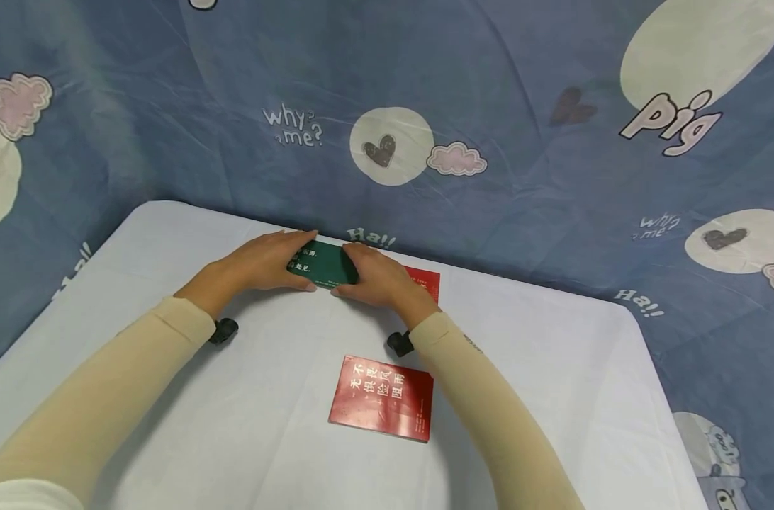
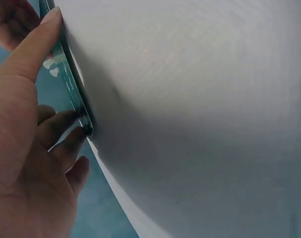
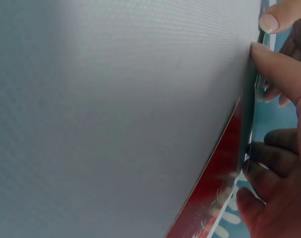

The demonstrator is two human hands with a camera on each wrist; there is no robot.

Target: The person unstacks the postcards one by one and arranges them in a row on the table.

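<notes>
A green booklet [image 1: 326, 265] with white Chinese lettering lies near the table's far edge, between both hands. My left hand [image 1: 266, 261] grips its left end, thumb at the near edge and fingers toward the far side. From the right, my right hand [image 1: 380, 276] grips the other end the same way, and the two thumbs are close together. The left wrist view shows the booklet's thin edge [image 2: 71, 82] between thumb and fingers. Partly hidden behind the right hand is a red booklet [image 1: 427, 282], which the right wrist view shows beside the green one.
Another red booklet [image 1: 382, 407] with white lettering lies flat nearer the front, left of the right forearm. A white cloth covers the table [image 1: 234, 425]. Right behind its far edge hangs a blue patterned curtain [image 1: 285, 184].
</notes>
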